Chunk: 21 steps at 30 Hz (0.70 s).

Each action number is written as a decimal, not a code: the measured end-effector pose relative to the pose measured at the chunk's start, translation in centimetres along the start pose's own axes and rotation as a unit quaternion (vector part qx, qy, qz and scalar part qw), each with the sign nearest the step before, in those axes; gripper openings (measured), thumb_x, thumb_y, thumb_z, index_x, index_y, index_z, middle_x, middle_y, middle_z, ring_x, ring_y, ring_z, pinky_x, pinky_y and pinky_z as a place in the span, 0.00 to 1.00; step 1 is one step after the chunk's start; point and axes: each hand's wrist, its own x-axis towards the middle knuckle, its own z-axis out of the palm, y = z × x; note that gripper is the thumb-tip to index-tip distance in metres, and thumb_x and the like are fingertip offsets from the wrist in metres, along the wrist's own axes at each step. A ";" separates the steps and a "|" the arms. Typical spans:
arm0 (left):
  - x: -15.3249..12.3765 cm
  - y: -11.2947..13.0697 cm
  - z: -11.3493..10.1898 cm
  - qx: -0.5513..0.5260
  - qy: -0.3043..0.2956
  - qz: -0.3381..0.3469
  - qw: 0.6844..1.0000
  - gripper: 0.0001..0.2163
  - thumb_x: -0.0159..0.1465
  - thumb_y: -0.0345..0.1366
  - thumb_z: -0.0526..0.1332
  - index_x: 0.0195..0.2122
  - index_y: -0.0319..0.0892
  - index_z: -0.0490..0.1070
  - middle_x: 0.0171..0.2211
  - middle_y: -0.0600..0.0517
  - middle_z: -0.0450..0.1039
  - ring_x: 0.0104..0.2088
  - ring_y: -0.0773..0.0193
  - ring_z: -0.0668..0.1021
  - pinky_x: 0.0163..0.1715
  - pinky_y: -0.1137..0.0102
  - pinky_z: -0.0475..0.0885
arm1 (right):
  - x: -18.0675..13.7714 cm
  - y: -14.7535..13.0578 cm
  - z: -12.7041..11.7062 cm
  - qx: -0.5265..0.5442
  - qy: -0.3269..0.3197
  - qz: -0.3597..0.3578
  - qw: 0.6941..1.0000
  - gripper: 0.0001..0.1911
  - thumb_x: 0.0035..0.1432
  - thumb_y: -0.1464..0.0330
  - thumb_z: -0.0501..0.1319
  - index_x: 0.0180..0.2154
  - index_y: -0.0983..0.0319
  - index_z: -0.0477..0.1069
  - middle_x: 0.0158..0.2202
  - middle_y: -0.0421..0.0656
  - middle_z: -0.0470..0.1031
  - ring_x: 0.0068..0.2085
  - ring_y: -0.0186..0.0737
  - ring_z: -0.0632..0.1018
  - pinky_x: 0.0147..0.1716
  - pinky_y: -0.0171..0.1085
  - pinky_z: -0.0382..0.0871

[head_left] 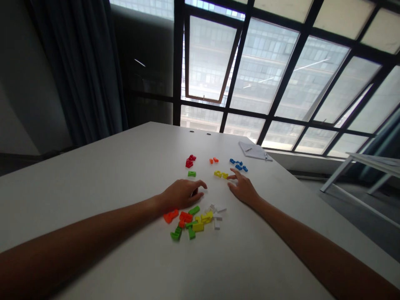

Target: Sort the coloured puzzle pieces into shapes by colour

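Note:
My left hand [183,193] hovers or rests low over the table, thumb and forefinger apart with nothing between them. Just beyond it lies one green plastic block [191,173]. My right hand [244,188] is open, its fingers stretched toward the small yellow blocks [218,173]; a fingertip is at the nearest one, though I cannot tell if it touches. Closer to me spreads a mixed pile: orange blocks [186,217], green blocks [191,232], yellow blocks [198,227] and white blocks [216,225].
Farther out on the white table [118,175] sit red blocks [189,163], small orange blocks [214,160] and blue blocks [239,167]. Papers [254,151] with pens lie near the far right edge. A second table [375,162] stands at the right, windows behind.

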 end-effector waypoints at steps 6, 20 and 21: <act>0.0 -0.1 0.0 -0.003 -0.006 0.006 1.000 0.14 0.71 0.43 0.54 0.53 0.49 0.72 0.32 0.54 0.77 0.30 0.64 0.77 0.29 0.71 0.64 | -0.6 -1.5 -0.8 0.046 0.006 -0.092 0.995 0.16 0.61 0.72 0.59 0.50 0.61 0.75 0.46 0.47 0.81 0.48 0.47 0.79 0.54 0.49 0.69; 0.0 -0.3 0.4 0.014 0.008 0.018 1.000 0.11 0.70 0.41 0.56 0.49 0.50 0.73 0.32 0.55 0.78 0.31 0.63 0.78 0.31 0.71 0.65 | -3.4 -10.4 -3.1 0.198 -0.226 -0.230 0.926 0.10 0.63 0.64 0.65 0.45 0.57 0.79 0.43 0.44 0.81 0.47 0.44 0.79 0.53 0.44 0.70; 0.0 -0.3 0.4 0.014 0.009 0.016 1.000 0.11 0.70 0.41 0.56 0.49 0.50 0.73 0.32 0.56 0.78 0.31 0.63 0.78 0.31 0.71 0.65 | -3.3 -10.1 -3.0 0.213 -0.215 -0.197 0.932 0.10 0.63 0.63 0.64 0.45 0.58 0.79 0.43 0.45 0.81 0.45 0.43 0.79 0.50 0.42 0.71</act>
